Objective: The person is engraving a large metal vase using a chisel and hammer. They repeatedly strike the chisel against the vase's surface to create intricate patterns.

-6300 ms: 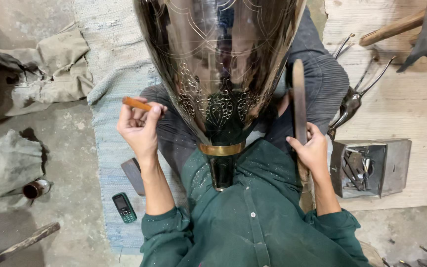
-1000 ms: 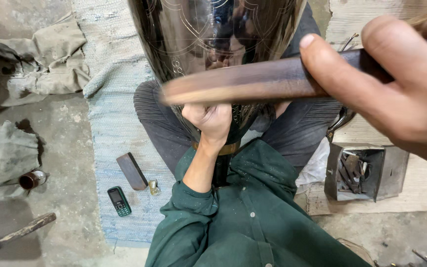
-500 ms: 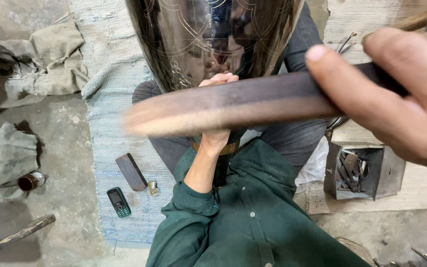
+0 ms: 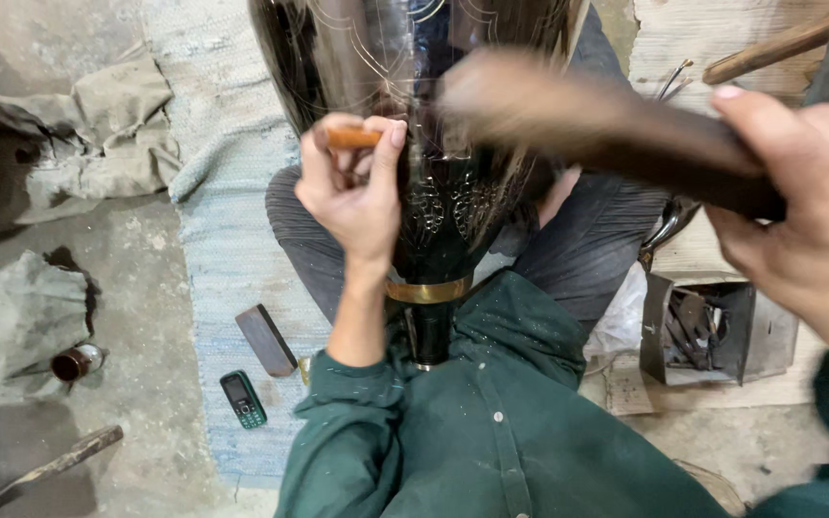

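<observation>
The large dark polished metal vase with engraved floral patterns (image 4: 434,144) fills the upper centre of the frame. It narrows downward to a brass-coloured band (image 4: 426,291) and a dark neck that rests against the green button-up shirt (image 4: 501,432) of the seated person, between the knees.

Left hand (image 4: 352,187): closed around a short orange-brown wooden-handled tool (image 4: 352,137), held between thumb and fingers. The tool lies roughly level, its far end at the vase surface, left of centre in the frame.

Right hand (image 4: 803,225): closed in a grip around a long dark brown flat wooden stick (image 4: 606,129). The stick runs from the right edge toward the upper centre, passing in front of the vase. Its far end is blurred, so contact with the vase or the tool cannot be determined.

Surroundings: a pale blue woven mat (image 4: 227,221) covers the concrete floor (image 4: 136,288) beneath the person. On the mat, lower left of centre, lie a dark rectangular block (image 4: 266,341) and, just below it, a small green-edged mobile phone (image 4: 243,399). Crumpled grey-green cloths (image 4: 98,125) occupy the upper left. A small rusty cylindrical can (image 4: 77,362) lies at the left edge. An open grey metal box holding pliers-type tools (image 4: 712,331) stands at the right, on pale wooden boards (image 4: 693,38).
</observation>
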